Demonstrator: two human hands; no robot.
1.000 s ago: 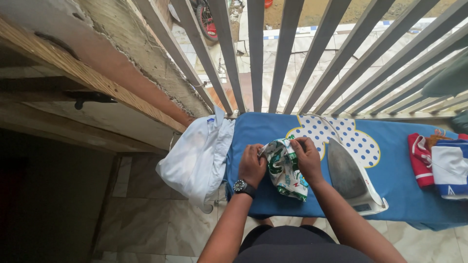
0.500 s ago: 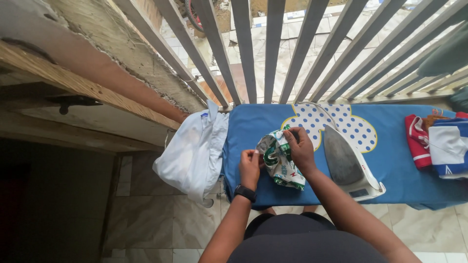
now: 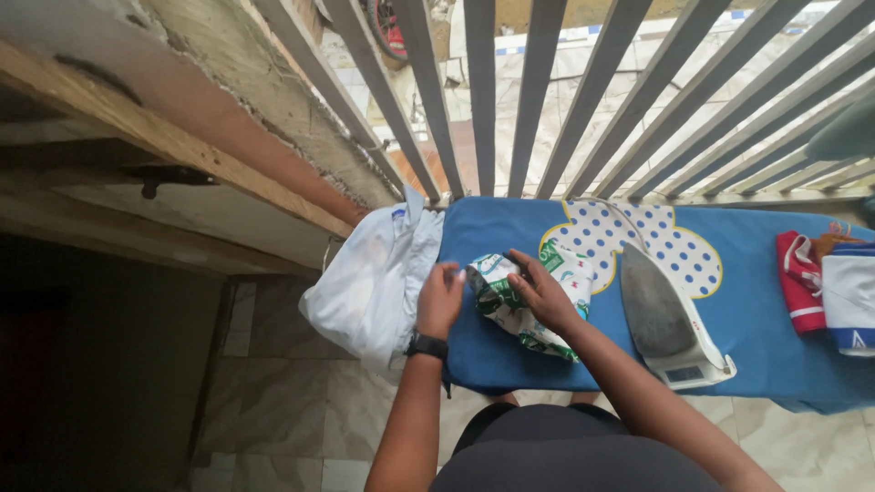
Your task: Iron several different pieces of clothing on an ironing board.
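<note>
**Now your hands have slid left on the board**

Since half a second ago, your left hand [image 3: 441, 297] has moved to the board's left edge and your right hand [image 3: 545, 293] has come down flat. Your left fingers pinch together on the left edge of the green-and-white printed cloth [image 3: 527, 299]; your right fingers lie spread on top of it. It lies crumpled on the blue ironing board [image 3: 492, 228], between the white garment [image 3: 375, 282] and the iron [image 3: 670, 321].
</note>
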